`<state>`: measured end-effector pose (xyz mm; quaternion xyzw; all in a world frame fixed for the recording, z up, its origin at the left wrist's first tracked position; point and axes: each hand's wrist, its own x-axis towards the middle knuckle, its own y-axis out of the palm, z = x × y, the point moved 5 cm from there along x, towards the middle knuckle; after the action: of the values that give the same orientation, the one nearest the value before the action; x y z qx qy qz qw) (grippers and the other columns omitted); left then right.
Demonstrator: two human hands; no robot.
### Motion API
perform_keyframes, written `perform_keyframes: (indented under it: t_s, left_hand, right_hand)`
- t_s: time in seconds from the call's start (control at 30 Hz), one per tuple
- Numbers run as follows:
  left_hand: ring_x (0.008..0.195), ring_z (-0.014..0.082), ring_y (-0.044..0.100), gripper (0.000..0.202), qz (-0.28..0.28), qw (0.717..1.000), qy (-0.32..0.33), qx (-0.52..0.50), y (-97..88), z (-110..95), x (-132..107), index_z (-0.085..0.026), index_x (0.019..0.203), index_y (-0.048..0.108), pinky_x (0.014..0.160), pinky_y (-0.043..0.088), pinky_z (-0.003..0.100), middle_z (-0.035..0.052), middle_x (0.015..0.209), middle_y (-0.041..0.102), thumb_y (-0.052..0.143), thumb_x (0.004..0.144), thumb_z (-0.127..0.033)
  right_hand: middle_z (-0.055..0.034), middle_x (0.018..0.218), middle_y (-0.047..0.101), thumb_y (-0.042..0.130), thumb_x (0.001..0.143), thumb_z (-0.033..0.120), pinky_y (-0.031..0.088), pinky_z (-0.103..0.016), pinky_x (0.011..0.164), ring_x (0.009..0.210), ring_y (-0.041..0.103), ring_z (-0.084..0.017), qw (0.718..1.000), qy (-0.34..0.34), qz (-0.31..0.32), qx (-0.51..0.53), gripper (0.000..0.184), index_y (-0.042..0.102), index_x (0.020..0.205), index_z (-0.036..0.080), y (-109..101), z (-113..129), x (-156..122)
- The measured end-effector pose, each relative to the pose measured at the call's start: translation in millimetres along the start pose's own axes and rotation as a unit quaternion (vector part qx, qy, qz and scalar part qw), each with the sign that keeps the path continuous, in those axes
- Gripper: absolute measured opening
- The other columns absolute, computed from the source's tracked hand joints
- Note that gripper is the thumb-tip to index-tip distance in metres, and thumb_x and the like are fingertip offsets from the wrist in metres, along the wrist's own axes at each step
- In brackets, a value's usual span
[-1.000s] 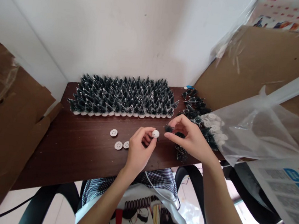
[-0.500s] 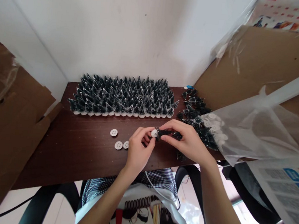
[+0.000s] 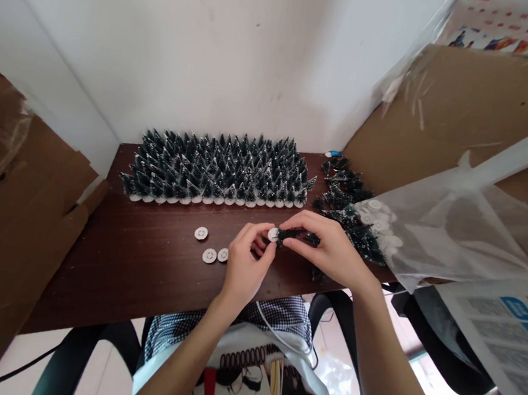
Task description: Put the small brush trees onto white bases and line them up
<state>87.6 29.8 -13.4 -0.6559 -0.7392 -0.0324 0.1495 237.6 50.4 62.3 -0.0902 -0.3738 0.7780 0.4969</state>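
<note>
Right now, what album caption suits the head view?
Left hand holding a white base, right hand a tree, with rows of trees behind.

Two hands show, one left hand and one right hand, with one white disc and one small tree held between them. Three loose discs lie on one worktop. Dozens of standing trees form one block, too dense to count; one heap of loose trees and one of piled discs overlap too much.
</note>
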Motion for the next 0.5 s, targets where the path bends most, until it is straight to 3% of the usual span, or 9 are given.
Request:
perform_keyframes:
  t_s: [0.5]
  left_hand:
    - [0.072,0.0118,0.058,0.022,0.008,1.0,-0.008,-0.006,0.9,-0.4,0.4,-0.02,0.106,0.067,0.064,0.048,0.023,0.0025,0.09,0.064,0.062,0.085,-0.014]
  right_hand:
    - [-0.0046,0.102,0.073,0.066,0.091,0.02,0.054,-0.03,0.074,0.094,0.068,-0.02,1.0,0.014,-0.01,-0.011,0.012,0.072,0.101,0.023,-3.4,-0.9,0.1]
